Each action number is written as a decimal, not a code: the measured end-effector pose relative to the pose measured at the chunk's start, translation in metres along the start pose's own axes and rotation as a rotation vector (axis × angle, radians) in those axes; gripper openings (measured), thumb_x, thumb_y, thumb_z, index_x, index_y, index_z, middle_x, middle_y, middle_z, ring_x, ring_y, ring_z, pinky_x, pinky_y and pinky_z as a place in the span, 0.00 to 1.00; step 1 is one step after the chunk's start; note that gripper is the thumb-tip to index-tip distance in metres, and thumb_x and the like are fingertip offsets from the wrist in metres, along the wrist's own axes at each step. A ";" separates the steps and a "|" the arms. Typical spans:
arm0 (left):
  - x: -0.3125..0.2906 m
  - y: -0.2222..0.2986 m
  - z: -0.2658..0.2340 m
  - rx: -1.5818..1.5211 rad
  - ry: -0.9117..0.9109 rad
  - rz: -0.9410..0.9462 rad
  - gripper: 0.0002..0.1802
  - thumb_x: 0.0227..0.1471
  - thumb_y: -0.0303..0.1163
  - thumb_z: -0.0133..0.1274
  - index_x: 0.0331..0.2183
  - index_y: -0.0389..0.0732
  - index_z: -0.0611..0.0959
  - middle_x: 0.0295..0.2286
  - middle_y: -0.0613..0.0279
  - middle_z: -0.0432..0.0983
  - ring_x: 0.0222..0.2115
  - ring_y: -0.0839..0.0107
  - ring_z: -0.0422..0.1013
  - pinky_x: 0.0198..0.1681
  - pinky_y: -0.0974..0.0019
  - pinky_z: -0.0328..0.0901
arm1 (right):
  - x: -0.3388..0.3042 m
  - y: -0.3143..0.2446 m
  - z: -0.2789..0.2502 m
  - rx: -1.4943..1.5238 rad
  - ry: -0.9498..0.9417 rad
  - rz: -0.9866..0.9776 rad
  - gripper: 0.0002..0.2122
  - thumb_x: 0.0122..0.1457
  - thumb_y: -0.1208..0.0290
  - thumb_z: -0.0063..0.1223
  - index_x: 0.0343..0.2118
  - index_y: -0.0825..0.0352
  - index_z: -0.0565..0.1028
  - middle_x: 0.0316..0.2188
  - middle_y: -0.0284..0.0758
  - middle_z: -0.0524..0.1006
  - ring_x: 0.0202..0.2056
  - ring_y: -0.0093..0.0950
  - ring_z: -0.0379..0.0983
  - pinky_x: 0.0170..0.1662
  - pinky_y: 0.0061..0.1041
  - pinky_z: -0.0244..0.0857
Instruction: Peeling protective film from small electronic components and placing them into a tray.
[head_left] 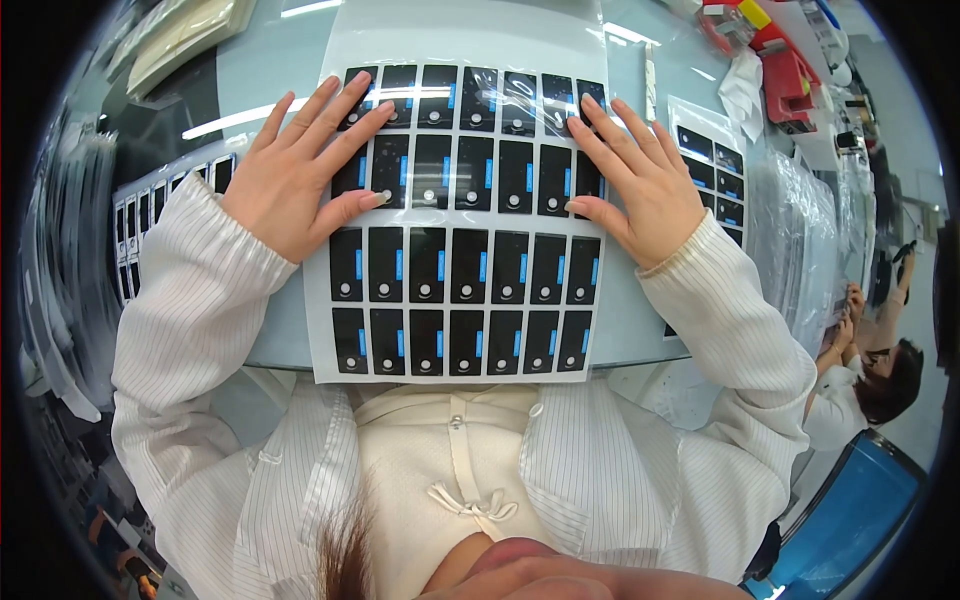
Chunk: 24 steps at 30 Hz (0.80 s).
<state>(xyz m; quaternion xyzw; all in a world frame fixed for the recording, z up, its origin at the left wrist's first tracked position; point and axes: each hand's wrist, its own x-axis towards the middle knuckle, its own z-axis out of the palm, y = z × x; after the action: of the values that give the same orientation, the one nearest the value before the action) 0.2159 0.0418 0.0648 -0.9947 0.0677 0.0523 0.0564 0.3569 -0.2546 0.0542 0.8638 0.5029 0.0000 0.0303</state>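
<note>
A white backing sheet (520, 220) lies in front of me, its near edge at the table's front edge. It carries rows of black rectangular pieces (427, 265), each with a small blue strip and a round light dot. Over its upper left part rests my left hand (290, 180), fingers spread and touching the pieces. On the upper right side my right hand (645, 185) lies with its fingers apart, fingertips and thumb on the sheet. Neither hand grips anything. A few pieces under the fingers are partly hidden. Shiny reflections show on the top row.
Similar sheets with dark pieces lie left (135, 225) and right (715, 165). Stacked clear plastic sleeves (795, 225) stand at the right, near a red tape dispenser (788, 85). Cream packets (180, 45) sit at the far left. Another person (870, 385) works at the right.
</note>
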 end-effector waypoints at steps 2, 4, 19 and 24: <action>0.002 -0.002 0.006 0.011 0.005 0.006 0.38 0.50 0.56 0.44 0.59 0.59 0.53 0.60 0.64 0.44 0.61 0.63 0.42 0.63 0.54 0.38 | -0.002 0.000 0.005 -0.018 -0.003 0.010 0.32 0.54 0.51 0.47 0.60 0.56 0.54 0.61 0.31 0.51 0.62 0.34 0.44 0.62 0.40 0.38; -0.001 -0.004 0.012 0.011 0.004 0.003 0.39 0.50 0.58 0.44 0.59 0.58 0.52 0.60 0.64 0.43 0.61 0.64 0.40 0.63 0.54 0.37 | -0.004 -0.004 0.010 -0.047 -0.002 0.018 0.31 0.56 0.49 0.43 0.60 0.55 0.52 0.62 0.31 0.50 0.63 0.34 0.42 0.63 0.40 0.35; -0.147 -0.055 -0.017 -0.476 0.219 -0.132 0.35 0.34 0.33 0.66 0.47 0.39 0.73 0.46 0.51 0.69 0.49 0.57 0.64 0.53 0.58 0.58 | -0.036 -0.049 -0.059 0.155 0.283 -0.141 0.25 0.48 0.64 0.57 0.49 0.67 0.67 0.50 0.38 0.68 0.57 0.38 0.56 0.60 0.46 0.35; -0.176 -0.039 0.014 -0.339 0.466 -0.175 0.31 0.29 0.30 0.67 0.41 0.37 0.78 0.44 0.51 0.71 0.47 0.54 0.66 0.48 0.60 0.62 | -0.063 -0.092 -0.069 0.379 0.177 -0.200 0.20 0.47 0.67 0.58 0.43 0.69 0.71 0.45 0.39 0.72 0.54 0.37 0.61 0.60 0.47 0.35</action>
<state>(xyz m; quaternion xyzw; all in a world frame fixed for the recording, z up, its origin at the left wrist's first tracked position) 0.0466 0.1042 0.0743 -0.9773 -0.0169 -0.1718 -0.1232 0.2442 -0.2603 0.1203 0.7965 0.5778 -0.0216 -0.1767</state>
